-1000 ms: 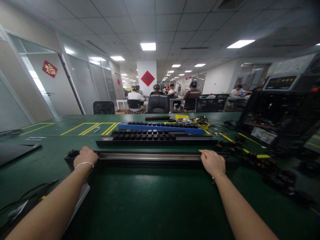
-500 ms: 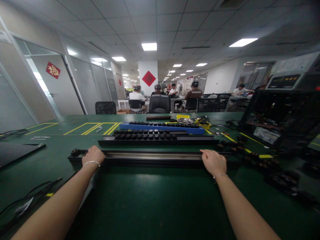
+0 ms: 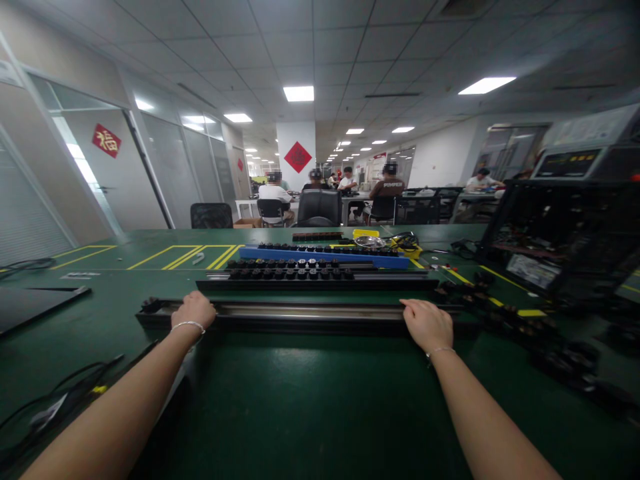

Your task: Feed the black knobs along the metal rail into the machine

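Note:
A long black rail with a shiny metal strip (image 3: 305, 313) lies across the green workbench (image 3: 310, 400) in front of me. My left hand (image 3: 196, 310) is closed over the rail near its left end. Toward the right end, my right hand (image 3: 425, 325) grips the rail with the fingers curled over its edge. Both wrists wear thin bracelets. Behind the rail lies a second black rail carrying a row of round black parts (image 3: 300, 272), and farther back a blue rail with similar parts (image 3: 325, 255).
Loose black parts (image 3: 555, 347) are scattered at the right. A dark open machine frame (image 3: 560, 240) stands at the far right. Cables (image 3: 60, 393) lie at the left front, a flat dark panel (image 3: 35, 303) at the left. Several seated people (image 3: 380, 193) work in the background.
My left hand has slid rightward along the rail, away from its left end. My right hand has stayed in place.

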The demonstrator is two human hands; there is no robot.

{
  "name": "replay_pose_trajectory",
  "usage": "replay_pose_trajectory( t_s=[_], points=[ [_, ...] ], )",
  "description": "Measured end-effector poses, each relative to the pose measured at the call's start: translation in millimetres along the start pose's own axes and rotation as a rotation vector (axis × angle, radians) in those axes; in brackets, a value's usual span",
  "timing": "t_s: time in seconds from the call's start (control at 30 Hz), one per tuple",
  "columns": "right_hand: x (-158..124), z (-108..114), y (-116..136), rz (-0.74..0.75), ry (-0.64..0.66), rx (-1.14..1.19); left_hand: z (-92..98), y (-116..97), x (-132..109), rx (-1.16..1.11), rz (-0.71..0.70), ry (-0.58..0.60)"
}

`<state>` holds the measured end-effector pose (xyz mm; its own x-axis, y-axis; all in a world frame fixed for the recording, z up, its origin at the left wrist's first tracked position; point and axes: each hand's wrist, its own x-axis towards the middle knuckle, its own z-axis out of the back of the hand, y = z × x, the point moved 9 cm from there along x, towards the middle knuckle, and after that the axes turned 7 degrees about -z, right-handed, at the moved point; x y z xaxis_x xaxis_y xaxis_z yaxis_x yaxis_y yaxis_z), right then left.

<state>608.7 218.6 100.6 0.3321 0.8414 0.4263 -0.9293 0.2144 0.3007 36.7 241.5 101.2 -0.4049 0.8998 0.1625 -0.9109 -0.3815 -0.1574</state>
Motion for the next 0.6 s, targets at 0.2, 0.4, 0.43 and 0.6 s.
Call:
replay_pose_trajectory(
  t_s=[0.2, 0.4, 0.43, 0.6],
  points=[
    [0.1, 0.7, 0.3, 0.000, -0.006, 0.003, 1.6, -9.8, -3.4, -0.006, -0.013, -0.017],
    [-0.1, 0.5, 0.2, -0.002, 0.006, 0.006, 3.7, -20.2, -10.0, -0.004, -0.008, -0.013],
    [-0.3, 0.9, 0.3, -0.003, 0.004, 0.007, 3.8, -22.5, -11.2, -0.002, -0.015, -0.009],
    [-0.6, 1.4, 0.3, -0.009, -0.002, 0.014, 3.6, -32.3, -16.3, -0.007, -0.041, -0.003]
  ],
)
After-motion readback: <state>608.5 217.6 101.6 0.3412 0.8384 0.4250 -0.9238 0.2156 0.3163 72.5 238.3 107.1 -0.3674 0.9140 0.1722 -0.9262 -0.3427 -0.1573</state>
